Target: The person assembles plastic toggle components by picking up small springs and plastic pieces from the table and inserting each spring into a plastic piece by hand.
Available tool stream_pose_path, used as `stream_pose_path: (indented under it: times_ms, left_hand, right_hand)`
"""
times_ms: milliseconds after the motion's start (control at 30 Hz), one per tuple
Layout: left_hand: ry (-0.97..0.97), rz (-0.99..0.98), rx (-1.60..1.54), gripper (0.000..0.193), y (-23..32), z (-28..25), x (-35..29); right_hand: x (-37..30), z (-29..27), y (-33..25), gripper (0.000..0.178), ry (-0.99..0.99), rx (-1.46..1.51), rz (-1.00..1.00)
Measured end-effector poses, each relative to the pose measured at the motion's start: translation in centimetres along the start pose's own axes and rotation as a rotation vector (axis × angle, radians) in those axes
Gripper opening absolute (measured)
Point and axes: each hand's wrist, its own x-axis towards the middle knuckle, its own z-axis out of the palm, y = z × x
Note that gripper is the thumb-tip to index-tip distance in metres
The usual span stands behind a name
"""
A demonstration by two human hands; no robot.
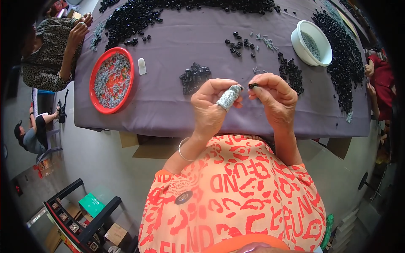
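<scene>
In front of my chest, above the near part of the table, both hands are raised with their tips close together. My left hand (207, 111) wears a grey speckled finger sleeve (228, 97) on its thumb and pinches a small black part. From that part a thin metal spring (245, 88) points toward my right hand (279, 103), which grips a short black cylindrical piece (253, 85) between thumb and forefinger. Just beyond my left hand lies a cluster of black cylindrical parts (195, 78). Another group of black parts (290, 75) lies beyond my right hand.
A red basin (95, 100) of small grey springs stands left, beside a white finger sleeve (142, 66). A white bowl (300, 49) with grey pieces is at right. Black parts are heaped along the far (126, 23) and right (337, 63) sides. People sit on both sides.
</scene>
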Motion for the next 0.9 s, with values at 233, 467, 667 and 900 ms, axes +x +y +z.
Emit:
stream_pose_path:
  times_ms: [233,467,667,900]
  left_hand:
    - [0.005,0.088,0.129,0.012,0.54,0.41,-0.14]
    - [-0.007,0.151,0.158,0.011,0.51,0.62,-0.27]
    - [0.000,0.185,0.209,0.011,0.21,0.50,-0.40]
    - [-0.013,0.175,0.239,0.019,-0.26,0.03,-0.54]
  right_hand:
    - [-0.60,-0.25,-0.22,0.018,-0.036,-0.140,-0.015]
    - [-0.56,-0.08,-0.50,0.017,-0.085,-0.231,-0.049]
    - [-0.46,-0.23,-0.52,0.016,-0.113,-0.276,-0.024]
    - [-0.34,0.09,-0.30,0.016,-0.108,-0.523,-0.200]
